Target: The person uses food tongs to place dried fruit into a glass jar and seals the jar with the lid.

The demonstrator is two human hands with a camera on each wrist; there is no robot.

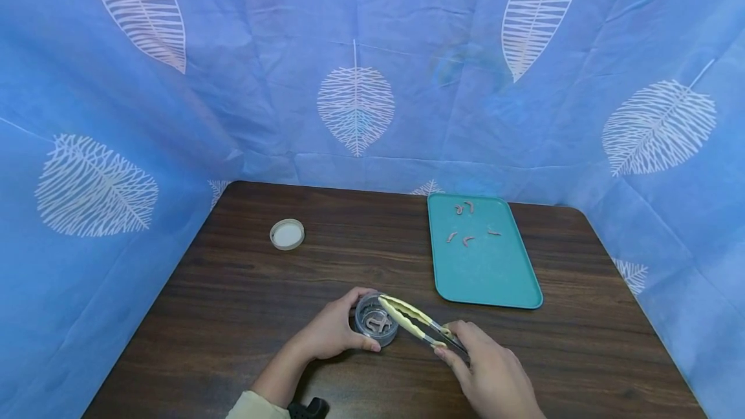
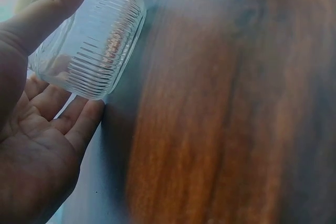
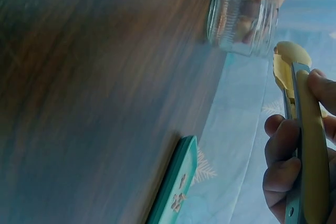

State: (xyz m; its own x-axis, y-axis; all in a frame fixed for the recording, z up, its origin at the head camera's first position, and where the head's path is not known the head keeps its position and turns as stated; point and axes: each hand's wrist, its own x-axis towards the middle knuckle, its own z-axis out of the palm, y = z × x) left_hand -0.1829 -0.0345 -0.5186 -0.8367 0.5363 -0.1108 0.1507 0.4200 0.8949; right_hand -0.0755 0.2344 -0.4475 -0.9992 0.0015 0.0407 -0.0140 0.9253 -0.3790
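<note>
Brown table, probably cloth backdrop

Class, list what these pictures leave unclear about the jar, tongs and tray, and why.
Number of pieces in the jar: head view, small and overlapping; left wrist view, blurred behind ribbed glass.
Rear end of the tongs: head view, covered by the right hand; right wrist view, cut off by the bottom edge.
Rest of the tray: right wrist view, same edge.
</note>
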